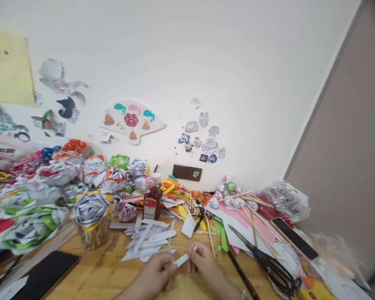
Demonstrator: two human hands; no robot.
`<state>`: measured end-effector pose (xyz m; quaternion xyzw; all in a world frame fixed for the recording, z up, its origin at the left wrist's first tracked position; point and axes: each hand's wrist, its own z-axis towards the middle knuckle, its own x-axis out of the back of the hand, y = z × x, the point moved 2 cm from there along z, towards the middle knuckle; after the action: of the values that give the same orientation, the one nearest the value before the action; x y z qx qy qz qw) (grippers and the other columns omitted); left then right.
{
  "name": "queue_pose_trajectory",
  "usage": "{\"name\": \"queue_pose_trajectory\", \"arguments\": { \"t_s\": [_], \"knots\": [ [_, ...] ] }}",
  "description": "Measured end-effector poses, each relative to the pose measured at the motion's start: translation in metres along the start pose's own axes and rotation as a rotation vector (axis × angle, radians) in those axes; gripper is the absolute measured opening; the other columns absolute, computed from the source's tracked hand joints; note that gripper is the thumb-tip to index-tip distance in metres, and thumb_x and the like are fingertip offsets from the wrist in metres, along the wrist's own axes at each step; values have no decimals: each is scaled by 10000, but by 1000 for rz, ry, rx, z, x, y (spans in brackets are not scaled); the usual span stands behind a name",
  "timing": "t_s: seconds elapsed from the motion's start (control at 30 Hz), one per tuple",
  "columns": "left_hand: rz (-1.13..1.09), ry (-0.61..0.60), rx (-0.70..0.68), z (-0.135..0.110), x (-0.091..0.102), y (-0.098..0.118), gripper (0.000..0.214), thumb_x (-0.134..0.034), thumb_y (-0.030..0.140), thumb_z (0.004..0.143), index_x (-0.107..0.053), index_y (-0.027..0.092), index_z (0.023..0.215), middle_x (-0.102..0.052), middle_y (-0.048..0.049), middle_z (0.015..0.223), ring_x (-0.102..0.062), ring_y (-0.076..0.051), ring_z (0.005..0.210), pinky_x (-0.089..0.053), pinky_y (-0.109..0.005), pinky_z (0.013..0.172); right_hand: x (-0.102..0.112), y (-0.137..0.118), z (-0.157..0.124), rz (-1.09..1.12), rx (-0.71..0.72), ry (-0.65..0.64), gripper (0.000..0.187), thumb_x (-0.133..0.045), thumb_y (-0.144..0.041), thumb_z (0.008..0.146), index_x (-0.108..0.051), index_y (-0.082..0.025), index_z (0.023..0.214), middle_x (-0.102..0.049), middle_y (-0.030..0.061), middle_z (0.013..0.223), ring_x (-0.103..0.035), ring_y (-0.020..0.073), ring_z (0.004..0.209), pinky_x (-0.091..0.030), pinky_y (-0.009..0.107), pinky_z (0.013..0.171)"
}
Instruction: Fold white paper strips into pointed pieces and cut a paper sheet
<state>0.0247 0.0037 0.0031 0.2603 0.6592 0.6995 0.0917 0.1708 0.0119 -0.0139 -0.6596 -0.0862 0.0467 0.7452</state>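
Note:
Between my two hands, low over the wooden table point(112, 271), stretches a narrow white paper strip point(181, 261). My left hand point(159, 271) pinches its lower left end between thumb and fingers. The upper right end is pinched by my right hand point(203, 262). Just beyond my hands lies a loose pile of white paper strips point(150, 237). Behind that pile stands a bottle with red contents point(152, 202) and a white cap. To the left, a folded paper flower point(92, 208) with a yellow edge rests on a clear cup point(93, 236).
Large black scissors point(268, 264) lie open on the right, near a phone point(295, 237) and wooden sticks point(254, 208). A dark phone-like slab point(46, 275) sits at the front left. Many paper flowers point(56, 175) crowd the back left, against the wall.

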Motion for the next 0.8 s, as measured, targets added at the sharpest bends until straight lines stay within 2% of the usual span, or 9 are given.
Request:
{"name": "queue_pose_trajectory", "arguments": {
  "t_s": [0.1,0.3,0.4,0.5,0.6,0.7,0.8],
  "knots": [
    [49,-25,-50,0,-2,-2,542,-402,725,598,-410,192,506,-406,64,386,-348,-73,354,-236,-202,395,-1,1,-1,-15,-18,-47,468,-539,-624,624,-448,-168,572,-457,-61,357,-350,48,299,-213,171,326],
    [122,-93,-52,-5,-5,0,492,-369,644,696,-456,168,605,-417,51,435,-359,-91,395,-260,-210,417,-10,3,-8,-56,-13,-109,490,-525,-659,603,-427,-186,517,-381,-79,324,-335,57,281,-220,179,311],
    [176,-43,-74,-6,-4,6,456,-394,629,687,-409,190,566,-385,49,487,-340,-100,457,-261,-221,449,-11,1,-8,-93,4,-107,515,-430,-692,647,-409,-195,514,-373,-71,342,-332,65,298,-230,187,326],
    [241,13,-92,-6,-4,7,441,-417,617,677,-349,208,528,-356,49,533,-331,-112,532,-265,-229,499,-8,-5,-7,-187,94,-57,531,-377,-671,702,-394,-189,480,-379,-49,413,-362,76,390,-264,196,396],
    [218,-23,-58,-3,-5,-1,464,-401,664,643,-329,216,545,-317,64,526,-300,-103,509,-236,-227,473,-6,-10,-5,-315,176,-20,547,-346,-664,722,-378,-187,456,-365,-36,455,-365,90,449,-269,210,442],
    [207,-22,-18,2,-3,-12,497,-396,710,601,-321,220,557,-299,73,504,-272,-94,481,-199,-227,446,-6,-11,-4,-317,170,-9,570,-295,-687,720,-365,-192,447,-357,-34,436,-353,92,426,-248,219,428],
    [306,80,-46,7,4,-16,501,-421,694,600,-289,219,511,-278,74,492,-267,-93,488,-191,-233,455,-7,-8,-3,-308,150,26,580,-288,-715,695,-359,-195,449,-349,-35,427,-343,89,415,-233,218,419]
  ]
}}
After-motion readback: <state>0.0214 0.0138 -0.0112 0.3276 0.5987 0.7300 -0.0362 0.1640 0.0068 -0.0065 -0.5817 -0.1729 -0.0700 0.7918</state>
